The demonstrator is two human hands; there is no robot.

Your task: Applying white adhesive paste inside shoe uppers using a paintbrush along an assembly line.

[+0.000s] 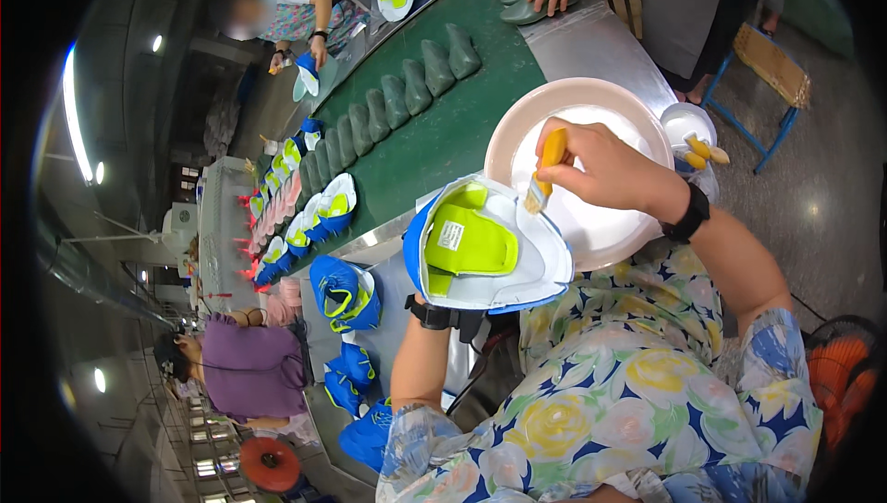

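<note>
A blue, white and lime-green shoe upper (545, 267) rests on my left hand (420, 300), held up with its white inner side facing me. The upper hides most of that hand's fingers. My right hand (614, 169) grips the yellow handle of a paintbrush (553, 150). The brush's bristles touch or sit just over the white edge of the upper. Behind my right hand, a pale pink basin (504, 133) holds white liquid.
A green conveyor belt (490, 23) carries a row of dark shoe lasts (392, 96). More blue uppers (346, 290) lie to the left. A small white bucket (679, 120) with yellow-handled brushes stands right of the basin. Co-workers are beyond the belt and at left.
</note>
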